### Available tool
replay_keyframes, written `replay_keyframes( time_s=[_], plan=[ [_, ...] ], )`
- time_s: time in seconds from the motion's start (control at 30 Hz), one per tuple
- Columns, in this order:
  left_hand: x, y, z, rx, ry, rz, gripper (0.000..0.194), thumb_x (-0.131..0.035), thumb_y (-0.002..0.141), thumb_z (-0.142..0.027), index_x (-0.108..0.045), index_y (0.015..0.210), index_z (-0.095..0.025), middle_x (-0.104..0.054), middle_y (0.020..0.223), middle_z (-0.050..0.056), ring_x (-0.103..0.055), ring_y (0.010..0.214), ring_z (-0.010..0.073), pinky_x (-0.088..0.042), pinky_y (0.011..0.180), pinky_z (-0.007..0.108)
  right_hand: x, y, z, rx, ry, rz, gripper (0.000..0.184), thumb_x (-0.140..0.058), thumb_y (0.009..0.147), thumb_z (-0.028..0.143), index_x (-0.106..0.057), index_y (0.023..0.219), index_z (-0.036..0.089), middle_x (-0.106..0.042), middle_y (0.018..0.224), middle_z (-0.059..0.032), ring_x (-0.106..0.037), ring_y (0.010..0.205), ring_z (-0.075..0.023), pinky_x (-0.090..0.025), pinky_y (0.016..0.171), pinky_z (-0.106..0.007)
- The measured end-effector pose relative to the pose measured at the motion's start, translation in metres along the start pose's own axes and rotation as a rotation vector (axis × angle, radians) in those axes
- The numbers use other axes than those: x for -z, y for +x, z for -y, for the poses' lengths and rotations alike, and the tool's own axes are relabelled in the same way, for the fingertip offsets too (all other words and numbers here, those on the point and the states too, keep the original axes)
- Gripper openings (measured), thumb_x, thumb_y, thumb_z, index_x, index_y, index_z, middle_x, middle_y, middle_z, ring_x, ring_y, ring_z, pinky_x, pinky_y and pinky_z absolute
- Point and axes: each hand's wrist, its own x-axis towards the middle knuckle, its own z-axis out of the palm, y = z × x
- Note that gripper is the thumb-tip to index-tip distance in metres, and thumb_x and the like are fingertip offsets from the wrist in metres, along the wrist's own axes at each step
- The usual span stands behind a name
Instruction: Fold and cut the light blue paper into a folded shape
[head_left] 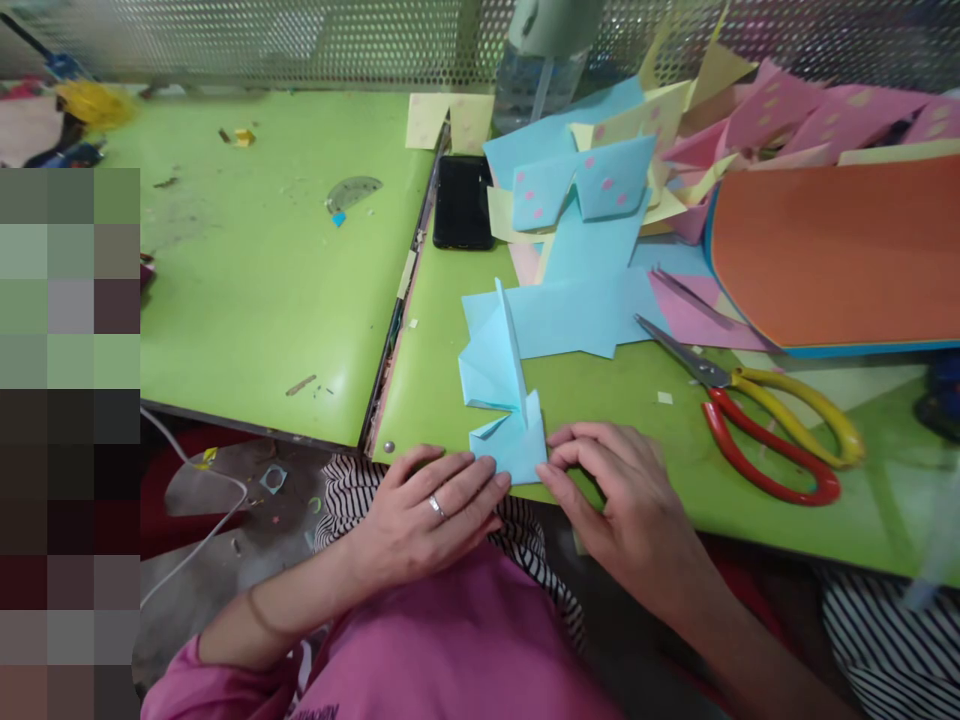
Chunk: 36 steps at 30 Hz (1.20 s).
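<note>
A folded light blue paper piece [501,385] lies at the near edge of the green table [262,300], with one flap standing upright. My left hand [431,505], a ring on one finger, lies flat with fingers stretched out, its tips pressing the paper's lower left corner. My right hand [619,480] has its fingers curled and pinches the paper's lower right corner against the table edge.
Scissors [757,425] with red and yellow handles lie right of my hands. Behind them sit an orange sheet [840,250], a heap of blue, pink and yellow paper pieces [645,160], a black phone [461,200] and a water bottle [536,70]. A mesh panel runs along the back.
</note>
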Motion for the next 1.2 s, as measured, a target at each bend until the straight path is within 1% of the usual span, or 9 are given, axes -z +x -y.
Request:
replay_keyframes(
  time_s=[0.17, 0.3, 0.5, 0.7, 0.83, 0.93, 1.03, 1.1, 1.2],
  plan=[
    [0.0, -0.001, 0.0, 0.007, 0.004, 0.012, 0.04, -0.067, 0.087, -0.03, -0.061, 0.125, -0.017, -0.071, 0.117, 0.004, -0.062, 0.108, 0.0186, -0.043, 0.097, 0.035, -0.002, -0.001, -0.001, 0.0, -0.011, -0.059, 0.012, -0.056, 0.093, 0.029, -0.054, 0.102, 0.022, -0.065, 0.097, -0.0064, -0.061, 0.092, -0.0224, -0.042, 0.082, -0.039],
    [0.0, -0.001, 0.0, 0.01, 0.007, 0.014, 0.039, -0.066, 0.087, -0.029, -0.062, 0.124, -0.017, -0.072, 0.116, 0.004, -0.062, 0.108, 0.0183, -0.043, 0.097, 0.034, -0.001, -0.001, -0.002, 0.042, -0.038, -0.02, 0.023, -0.055, 0.094, 0.028, -0.058, 0.116, 0.023, -0.065, 0.098, -0.0064, -0.061, 0.093, -0.0221, -0.044, 0.082, -0.038],
    [0.001, -0.001, -0.002, 0.023, 0.011, 0.017, 0.04, -0.067, 0.087, -0.033, -0.062, 0.123, -0.017, -0.072, 0.116, 0.004, -0.062, 0.108, 0.0186, -0.042, 0.1, 0.035, -0.001, -0.004, -0.002, 0.026, -0.055, -0.006, 0.024, -0.055, 0.094, 0.03, -0.064, 0.116, 0.023, -0.066, 0.098, -0.0066, -0.061, 0.091, -0.0211, -0.044, 0.081, -0.038],
    [0.0, 0.011, -0.011, -0.001, 0.027, 0.04, 0.054, -0.057, 0.09, -0.053, -0.058, 0.13, -0.016, -0.066, 0.129, 0.004, -0.055, 0.123, 0.0215, -0.031, 0.112, 0.038, 0.0, -0.008, 0.001, 0.06, -0.109, 0.002, 0.026, -0.052, 0.095, 0.029, -0.065, 0.116, 0.021, -0.066, 0.102, -0.0089, -0.06, 0.093, -0.0224, -0.042, 0.081, -0.039],
    [-0.001, 0.018, -0.011, 0.011, 0.018, 0.088, 0.058, -0.052, 0.091, -0.056, -0.059, 0.128, -0.012, -0.066, 0.129, 0.005, -0.054, 0.125, 0.0221, -0.029, 0.114, 0.038, -0.002, -0.01, 0.002, 0.051, -0.117, -0.023, 0.026, -0.053, 0.095, 0.03, -0.065, 0.117, 0.022, -0.067, 0.101, -0.0082, -0.06, 0.092, -0.0223, -0.041, 0.081, -0.039],
    [0.005, 0.014, -0.004, 0.046, 0.015, 0.056, 0.049, -0.057, 0.092, -0.048, -0.059, 0.127, -0.014, -0.066, 0.128, 0.008, -0.057, 0.121, 0.0224, -0.036, 0.109, 0.039, -0.003, -0.011, 0.001, 0.04, -0.12, -0.019, 0.027, -0.053, 0.095, 0.031, -0.066, 0.117, 0.024, -0.068, 0.102, -0.0076, -0.06, 0.091, -0.0224, -0.041, 0.08, -0.039],
    [0.015, 0.004, 0.007, 0.151, 0.039, -0.092, 0.033, -0.064, 0.088, -0.022, -0.061, 0.121, -0.017, -0.071, 0.117, 0.009, -0.063, 0.11, 0.021, -0.045, 0.099, 0.038, -0.005, -0.011, 0.001, 0.046, -0.13, -0.032, 0.027, -0.055, 0.093, 0.031, -0.067, 0.115, 0.021, -0.068, 0.101, -0.0084, -0.06, 0.09, -0.0229, -0.041, 0.079, -0.039],
    [0.019, -0.003, 0.012, 0.21, 0.072, -0.176, 0.034, -0.064, 0.084, -0.01, -0.063, 0.118, -0.018, -0.073, 0.11, 0.008, -0.066, 0.102, 0.0195, -0.048, 0.093, 0.037, -0.005, -0.012, 0.0, 0.052, -0.136, -0.048, 0.026, -0.056, 0.093, 0.03, -0.067, 0.114, 0.021, -0.068, 0.101, -0.0083, -0.06, 0.089, -0.0226, -0.041, 0.078, -0.039],
    [0.019, -0.008, 0.01, 0.153, 0.075, -0.169, 0.034, -0.062, 0.085, -0.01, -0.064, 0.117, -0.019, -0.074, 0.107, 0.005, -0.066, 0.099, 0.0178, -0.047, 0.094, 0.036, -0.005, -0.011, 0.0, 0.052, -0.137, -0.05, 0.025, -0.056, 0.093, 0.03, -0.068, 0.113, 0.021, -0.069, 0.1, -0.0078, -0.061, 0.089, -0.0224, -0.042, 0.079, -0.039]
  ],
)
